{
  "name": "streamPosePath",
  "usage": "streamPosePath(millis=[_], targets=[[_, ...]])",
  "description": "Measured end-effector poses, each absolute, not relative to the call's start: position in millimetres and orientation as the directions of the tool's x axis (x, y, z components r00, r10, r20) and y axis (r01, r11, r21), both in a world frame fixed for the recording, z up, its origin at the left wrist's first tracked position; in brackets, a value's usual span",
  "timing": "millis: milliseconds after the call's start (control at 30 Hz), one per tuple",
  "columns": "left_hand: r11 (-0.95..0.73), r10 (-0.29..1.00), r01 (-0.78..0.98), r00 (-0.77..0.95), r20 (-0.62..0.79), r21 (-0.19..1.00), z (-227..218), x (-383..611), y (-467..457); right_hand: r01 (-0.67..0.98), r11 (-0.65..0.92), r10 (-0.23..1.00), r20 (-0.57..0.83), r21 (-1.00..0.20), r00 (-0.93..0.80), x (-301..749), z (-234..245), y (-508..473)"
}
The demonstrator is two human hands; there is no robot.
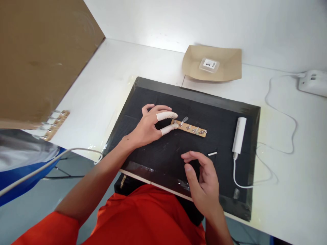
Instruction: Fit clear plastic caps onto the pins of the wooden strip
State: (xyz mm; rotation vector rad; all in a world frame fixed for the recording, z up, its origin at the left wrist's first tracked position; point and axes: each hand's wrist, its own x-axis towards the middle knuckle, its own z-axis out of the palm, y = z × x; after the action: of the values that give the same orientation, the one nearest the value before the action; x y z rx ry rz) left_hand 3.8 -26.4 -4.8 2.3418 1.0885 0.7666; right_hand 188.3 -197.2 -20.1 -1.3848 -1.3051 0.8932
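On the black mat (153,156) lies a narrow wooden strip (191,128) with several small metal pieces set along it. A clear, flat-tipped piece (184,120) sticks up near its left end. My left hand (150,124) has whitish covers on thumb and index finger, and these two close across the strip's left end. Closer to me, my right hand (204,183) hovers over the mat with fingers curled and thumb a little apart, nothing visible between them. A short white stick (212,154) lies just beyond its fingers.
A white cylindrical device (239,135) with a cable rests at the mat's right. Behind the mat stands a cardboard tray (222,76) holding a clear labelled box (209,64). A power strip (313,83) is far right. Another wooden strip with clips (55,126) lies by the brown panel (43,61).
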Motion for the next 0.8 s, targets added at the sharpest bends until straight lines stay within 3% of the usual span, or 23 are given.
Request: streamPosePath(millis=[800], targets=[[-0.632, 0.761, 0.542, 0.566, 0.315, 0.553, 1.2, 5.2, -12.2, 0.268, 0.069, 0.987, 0.106, -0.961, 0.124, 187.7, -17.3, -194.6]])
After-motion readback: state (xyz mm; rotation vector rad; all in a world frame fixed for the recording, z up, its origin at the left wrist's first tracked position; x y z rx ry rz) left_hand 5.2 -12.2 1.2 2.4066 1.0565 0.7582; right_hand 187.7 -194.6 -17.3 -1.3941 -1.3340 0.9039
